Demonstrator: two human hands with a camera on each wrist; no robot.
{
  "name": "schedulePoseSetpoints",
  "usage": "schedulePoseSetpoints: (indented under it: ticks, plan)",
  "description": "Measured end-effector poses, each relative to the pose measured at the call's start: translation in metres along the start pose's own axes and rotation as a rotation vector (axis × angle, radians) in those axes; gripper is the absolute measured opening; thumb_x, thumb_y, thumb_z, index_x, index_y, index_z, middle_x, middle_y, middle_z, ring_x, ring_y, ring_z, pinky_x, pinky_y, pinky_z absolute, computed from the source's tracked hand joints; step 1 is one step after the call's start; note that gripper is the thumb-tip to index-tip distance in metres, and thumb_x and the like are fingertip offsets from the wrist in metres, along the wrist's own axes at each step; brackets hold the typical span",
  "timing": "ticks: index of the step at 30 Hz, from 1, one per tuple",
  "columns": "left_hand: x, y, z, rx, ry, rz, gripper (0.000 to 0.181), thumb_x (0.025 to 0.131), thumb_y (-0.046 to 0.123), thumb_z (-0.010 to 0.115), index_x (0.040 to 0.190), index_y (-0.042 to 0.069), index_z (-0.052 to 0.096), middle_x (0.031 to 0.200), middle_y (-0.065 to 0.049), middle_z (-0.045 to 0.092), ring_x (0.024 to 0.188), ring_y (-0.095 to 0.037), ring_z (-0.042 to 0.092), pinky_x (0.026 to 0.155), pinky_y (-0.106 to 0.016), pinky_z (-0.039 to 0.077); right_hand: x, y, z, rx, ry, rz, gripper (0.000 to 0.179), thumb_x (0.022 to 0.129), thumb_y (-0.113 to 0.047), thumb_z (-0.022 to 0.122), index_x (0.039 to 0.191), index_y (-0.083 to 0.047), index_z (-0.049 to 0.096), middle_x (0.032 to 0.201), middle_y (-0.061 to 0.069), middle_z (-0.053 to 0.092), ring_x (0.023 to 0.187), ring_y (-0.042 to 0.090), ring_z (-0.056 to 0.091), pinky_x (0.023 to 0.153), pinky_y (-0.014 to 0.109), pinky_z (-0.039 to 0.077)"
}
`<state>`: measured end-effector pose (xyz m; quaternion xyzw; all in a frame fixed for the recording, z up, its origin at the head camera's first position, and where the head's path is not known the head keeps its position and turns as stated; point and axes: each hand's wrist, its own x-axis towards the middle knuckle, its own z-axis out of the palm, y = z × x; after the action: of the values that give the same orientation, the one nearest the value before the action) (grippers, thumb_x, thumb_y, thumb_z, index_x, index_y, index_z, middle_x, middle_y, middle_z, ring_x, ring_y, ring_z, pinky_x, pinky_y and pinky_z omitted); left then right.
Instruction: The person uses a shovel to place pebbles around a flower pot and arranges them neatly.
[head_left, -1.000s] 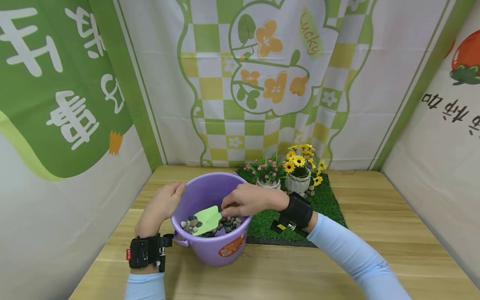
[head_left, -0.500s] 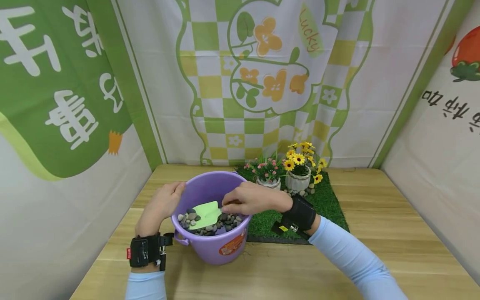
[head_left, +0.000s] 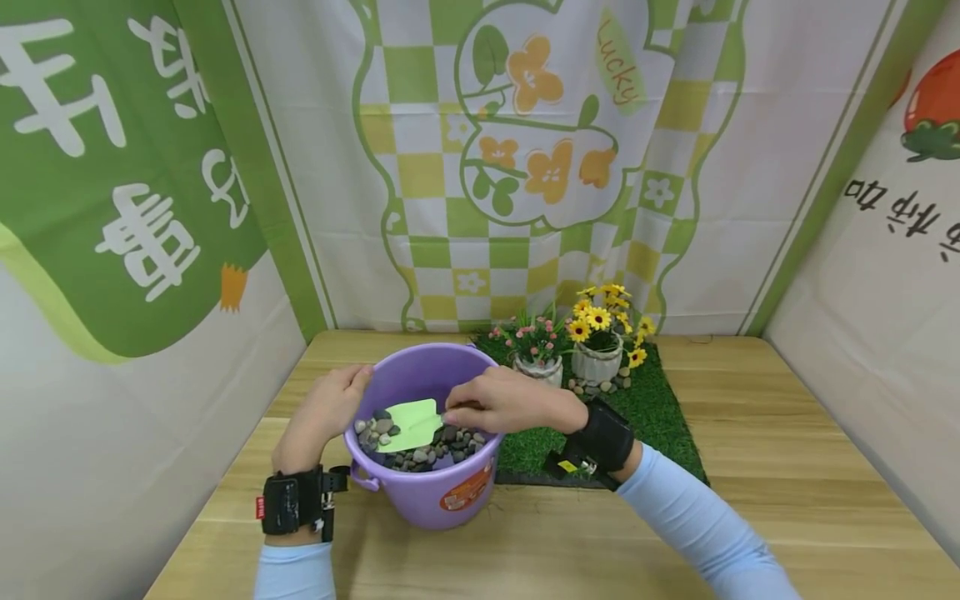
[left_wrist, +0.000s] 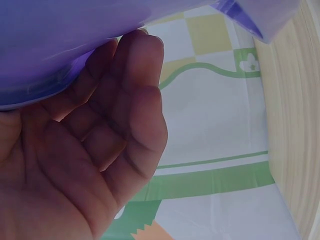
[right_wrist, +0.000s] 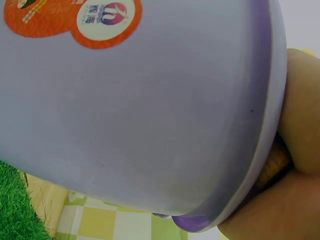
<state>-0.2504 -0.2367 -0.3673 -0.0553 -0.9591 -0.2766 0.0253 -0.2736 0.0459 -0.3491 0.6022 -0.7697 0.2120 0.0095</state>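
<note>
trowel point(head_left: 411, 425) w/ pebbles point(head_left: 421, 456) in bucket point(head_left: 420, 503); flowerpots point(head_left: 597, 367) nrby

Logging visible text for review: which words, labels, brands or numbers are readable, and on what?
"Lucky" on the back curtain.
"事" on the green left hanging; its other characters are too skewed to read surely.
Right hanging: black characters, too skewed to read surely.
Orange label on the purple bucket: characters too blurred.
Red tag on the left wristband: too small.

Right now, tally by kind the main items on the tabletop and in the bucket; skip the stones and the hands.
Purple bucket: 1
Green trowel: 1
Potted flowers, pink and yellow: 2
Grass mat: 1
Total: 5
</note>
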Motion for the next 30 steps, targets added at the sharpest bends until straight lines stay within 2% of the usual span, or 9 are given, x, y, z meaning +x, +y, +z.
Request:
schedulePoseSetpoints:
  ticks: [7, 14, 17, 22, 27, 30]
  plan:
    - [0.0, 0.001, -0.001, -0.007, 0.012, 0.017, 0.059, 0.106, 0.039, 0.023, 0.137, -0.003, 0.049, 0.132, -0.025, 0.052, 0.119, -0.044, 0.046, 0.098, -0.059, 0.035, -0.003, -0.008, 0.003, -0.034, 0.021, 0.051, 0.023, 0.1, -0.025, 0.05, 0.106, -0.016, 0.07, 0.074, -0.014, 0.055, 0.054, -0.001, 0.041, 0.056, 0.015, 0.031]
    - [-0.002, 0.001, -0.001, -0.002, 0.016, 0.024, 0.06, 0.105, 0.041, 0.021, 0.136, -0.002, 0.05, 0.129, -0.025, 0.054, 0.118, -0.043, 0.048, 0.096, -0.058, 0.039, -0.005, -0.014, 0.004, -0.01, 0.052, 0.139, 0.024, 0.099, -0.025, 0.051, 0.107, -0.014, 0.071, 0.081, -0.01, 0.063, 0.055, 0.0, 0.046, 0.056, 0.016, 0.035]
    - [-0.002, 0.002, -0.001, 0.0, 0.017, 0.03, 0.061, 0.105, 0.041, 0.021, 0.135, -0.003, 0.05, 0.128, -0.025, 0.054, 0.117, -0.044, 0.048, 0.095, -0.058, 0.039, -0.006, -0.015, 0.003, -0.009, 0.069, 0.172, 0.025, 0.1, -0.026, 0.051, 0.109, -0.015, 0.071, 0.08, -0.012, 0.062, 0.056, 0.0, 0.046, 0.057, 0.017, 0.036]
    - [-0.001, 0.001, -0.002, 0.001, 0.022, 0.035, 0.06, 0.106, 0.04, 0.021, 0.135, -0.004, 0.05, 0.128, -0.026, 0.054, 0.117, -0.045, 0.048, 0.096, -0.058, 0.038, -0.009, -0.015, 0.002, -0.009, 0.089, 0.173, 0.025, 0.1, -0.028, 0.05, 0.109, -0.017, 0.071, 0.078, -0.014, 0.058, 0.059, 0.001, 0.047, 0.059, 0.018, 0.037]
    - [0.0, 0.0, -0.001, 0.0, 0.029, 0.035, 0.056, 0.106, 0.036, 0.024, 0.134, -0.004, 0.052, 0.128, -0.026, 0.054, 0.118, -0.045, 0.047, 0.097, -0.058, 0.037, -0.011, -0.015, 0.001, -0.004, 0.089, 0.161, 0.026, 0.1, -0.027, 0.05, 0.11, -0.016, 0.07, 0.083, -0.013, 0.06, 0.064, 0.0, 0.049, 0.062, 0.019, 0.039]
    - [-0.001, 0.0, -0.001, -0.004, 0.024, 0.033, 0.056, 0.106, 0.036, 0.024, 0.134, -0.004, 0.052, 0.127, -0.026, 0.054, 0.117, -0.045, 0.047, 0.096, -0.059, 0.037, -0.012, -0.015, -0.002, 0.011, 0.096, 0.155, 0.025, 0.1, -0.027, 0.051, 0.109, -0.015, 0.071, 0.081, -0.009, 0.063, 0.062, -0.001, 0.049, 0.059, 0.018, 0.04]
